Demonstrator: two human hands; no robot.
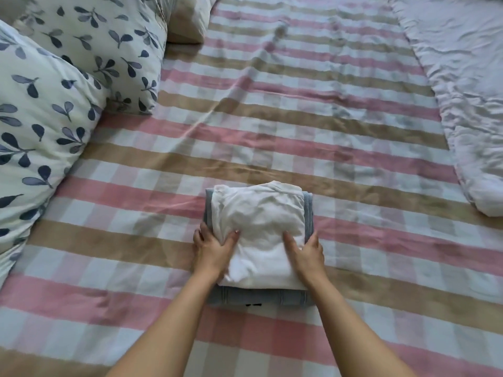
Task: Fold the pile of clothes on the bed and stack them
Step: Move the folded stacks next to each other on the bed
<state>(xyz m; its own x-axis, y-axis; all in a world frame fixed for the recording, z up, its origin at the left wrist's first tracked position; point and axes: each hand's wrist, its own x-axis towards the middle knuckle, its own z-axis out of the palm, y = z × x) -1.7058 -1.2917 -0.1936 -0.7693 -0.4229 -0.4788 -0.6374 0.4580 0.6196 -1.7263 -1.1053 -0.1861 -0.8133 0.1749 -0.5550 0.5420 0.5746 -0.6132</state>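
While both hands clasp it, the stack (pixel 261 270) sits near the front middle of the checked bed (pixel 299 131).
Head view: a folded white garment (pixel 258 219) lies on a blue-grey one (pixel 258 296). The left hand (pixel 212 250) and right hand (pixel 309 254) each clamp a side, thumb on top, probably to square the edges or lift the pile whole. Leaf-print pillows (pixel 54 110) lie well apart.

On bed (pixel 353 137): folded top (pixel 258 227) atop folded jeans (pixel 258 296); pillows (pixel 40 118) left, duvet (pixel 462 77) right.
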